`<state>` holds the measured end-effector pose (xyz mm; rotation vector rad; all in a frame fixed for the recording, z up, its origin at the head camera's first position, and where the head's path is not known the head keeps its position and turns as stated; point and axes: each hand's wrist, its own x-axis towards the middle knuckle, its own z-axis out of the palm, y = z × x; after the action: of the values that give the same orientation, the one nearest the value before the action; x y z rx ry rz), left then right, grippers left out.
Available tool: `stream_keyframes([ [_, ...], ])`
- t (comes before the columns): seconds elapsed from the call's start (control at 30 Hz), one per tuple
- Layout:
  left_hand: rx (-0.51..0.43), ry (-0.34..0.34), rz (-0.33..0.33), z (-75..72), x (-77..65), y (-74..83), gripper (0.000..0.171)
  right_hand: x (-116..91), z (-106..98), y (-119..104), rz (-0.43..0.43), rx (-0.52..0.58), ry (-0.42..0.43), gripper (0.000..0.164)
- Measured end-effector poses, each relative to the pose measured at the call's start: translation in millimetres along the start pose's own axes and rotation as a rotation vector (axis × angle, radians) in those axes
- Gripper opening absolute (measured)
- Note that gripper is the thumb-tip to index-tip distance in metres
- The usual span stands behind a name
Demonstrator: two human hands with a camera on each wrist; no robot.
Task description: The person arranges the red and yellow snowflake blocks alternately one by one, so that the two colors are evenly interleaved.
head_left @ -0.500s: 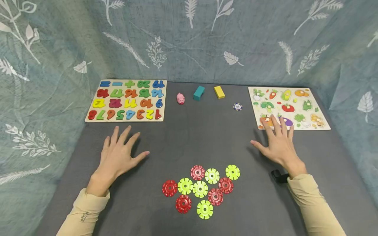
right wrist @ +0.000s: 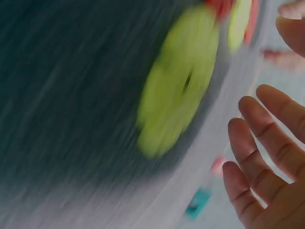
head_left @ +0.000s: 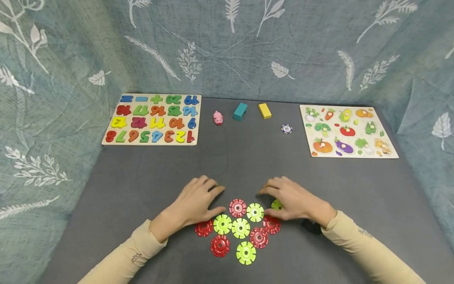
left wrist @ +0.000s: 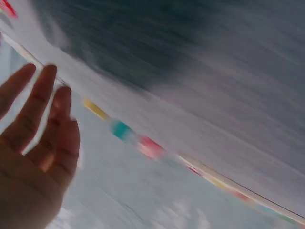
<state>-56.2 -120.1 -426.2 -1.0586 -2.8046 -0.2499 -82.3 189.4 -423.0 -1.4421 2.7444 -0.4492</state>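
Observation:
Several notched plastic discs, red and yellow-green, lie flat in a loose cluster on the dark table. My left hand is at the cluster's left side, fingers loosely bent and thumb apart; it partly covers a red disc. On the opposite side my right hand hangs over the edge of the cluster and hides much of a yellow-green disc. Its thumb tip overlaps the rim of a red disc in the head view. Both wrist views are blurred, with nothing between the fingers of either hand.
A wooden number puzzle board lies at the back left, a vegetable puzzle board at the back right. Between them are a pink toy pig, a teal block, a yellow block and a poker chip. A patterned cloth hangs behind.
Both hands have moved inward and toward the person, from beside the two puzzle boards to the sides of the disc cluster. The discs have stayed in place.

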Motion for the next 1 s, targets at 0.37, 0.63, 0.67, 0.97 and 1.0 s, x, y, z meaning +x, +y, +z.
stream_keyframes([
  [0.37, -0.057, -0.133, 0.166, 14.2, 26.4, 39.9, 0.038, 13, 15, -28, -0.134, -0.044, -0.122, 0.044],
  [0.63, -0.148, -0.205, 0.136, 14.9, 31.7, 42.6, 0.033, 19, 20, -35, -0.134, -0.043, -0.102, 0.039],
  [0.67, -0.164, -0.212, 0.127, 14.7, 33.0, 42.1, 0.033, 20, 20, -36, -0.127, -0.046, -0.102, 0.04],
  [0.97, -0.198, -0.2, 0.037, 4.2, 38.8, 26.2, 0.034, 24, 22, -42, -0.104, -0.112, -0.112, 0.042],
  [1.0, -0.197, -0.18, 0.019, 1.8, 38.5, 21.2, 0.035, 24, 22, -42, -0.107, -0.112, -0.119, 0.043],
])
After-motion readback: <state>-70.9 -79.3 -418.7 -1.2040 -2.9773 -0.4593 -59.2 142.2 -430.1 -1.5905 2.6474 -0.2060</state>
